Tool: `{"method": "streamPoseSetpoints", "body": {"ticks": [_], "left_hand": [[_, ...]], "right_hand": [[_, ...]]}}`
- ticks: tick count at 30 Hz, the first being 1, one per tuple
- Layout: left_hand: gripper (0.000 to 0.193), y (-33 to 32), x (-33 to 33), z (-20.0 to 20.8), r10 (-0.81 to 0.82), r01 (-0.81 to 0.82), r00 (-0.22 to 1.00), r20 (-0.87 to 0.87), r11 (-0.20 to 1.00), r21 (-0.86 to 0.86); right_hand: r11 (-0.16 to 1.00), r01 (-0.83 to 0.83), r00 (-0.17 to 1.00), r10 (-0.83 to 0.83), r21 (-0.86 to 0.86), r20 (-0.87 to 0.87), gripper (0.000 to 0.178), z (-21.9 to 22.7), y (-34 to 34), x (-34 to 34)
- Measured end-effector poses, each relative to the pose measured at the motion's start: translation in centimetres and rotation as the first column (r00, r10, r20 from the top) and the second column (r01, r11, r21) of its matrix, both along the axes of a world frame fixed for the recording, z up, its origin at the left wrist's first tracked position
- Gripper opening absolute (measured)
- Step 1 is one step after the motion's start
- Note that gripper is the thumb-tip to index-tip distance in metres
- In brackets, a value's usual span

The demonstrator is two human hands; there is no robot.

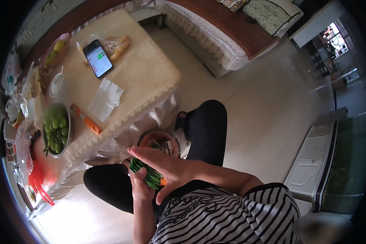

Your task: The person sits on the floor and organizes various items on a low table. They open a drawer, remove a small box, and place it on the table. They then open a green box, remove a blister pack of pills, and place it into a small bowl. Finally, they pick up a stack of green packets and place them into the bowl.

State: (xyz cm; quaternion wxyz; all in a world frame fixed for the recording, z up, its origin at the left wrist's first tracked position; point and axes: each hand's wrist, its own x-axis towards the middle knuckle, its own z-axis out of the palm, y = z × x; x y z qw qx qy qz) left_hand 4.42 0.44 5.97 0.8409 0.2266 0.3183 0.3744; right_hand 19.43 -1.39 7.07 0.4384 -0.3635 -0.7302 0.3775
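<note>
Between my palms, above my lap, is a bundle of long dark green strips (151, 177) with a small orange piece at its lower right end. My left hand (139, 188) is closed around it from the left, the thumb pressed on top. Stretched out flat, my right hand (166, 164) lies along the bundle's upper right side, thumb apart and pointing down. Part of the bundle is hidden behind the hands, and I cannot make out its exact kind.
Below the hands stands a reddish round bin (175, 144). The cloth-covered table (146, 75) at the left bears a phone (97, 59), a white napkin (106, 99), an orange-handled tool (86, 119), a bowl of green fruit (56, 129) and plastic bags. A wooden bench (232, 28) stands beyond.
</note>
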Motion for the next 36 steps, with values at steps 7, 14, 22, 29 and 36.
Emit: {"method": "streamPoseSetpoints", "body": {"ticks": [7,14,22,29,36], "left_hand": [[0.065,0.0,0.4,0.4,0.074,-0.001,0.96,-0.27,0.965,0.261],[0.06,-0.4,0.2,-0.6,0.161,-0.11,0.965,-0.206,0.965,0.238],[0.04,0.3,0.2,-1.5,0.367,-0.278,0.885,-0.286,0.91,0.307],[0.043,-0.5,-0.2,-2.1,0.418,-0.274,0.809,-0.413,0.89,0.363],[0.035,-1.1,0.0,-3.0,0.423,-0.184,0.771,-0.477,0.864,0.469]], "right_hand": [[0.989,0.105,0.992,-0.098,0.103,-0.074,0.122,-0.3,-0.6,-1.2],[0.997,0.059,0.991,-0.064,-0.044,-0.121,0.102,-0.3,-0.4,-1.6],[0.971,0.223,0.972,-0.215,-0.083,0.093,0.074,0.1,-1.3,-1.1],[0.953,0.302,0.929,-0.292,-0.01,0.226,0.066,0.0,-0.9,-2.8],[0.93,0.345,0.936,-0.33,-0.125,0.124,0.05,-2.5,-0.9,-4.0]]}}
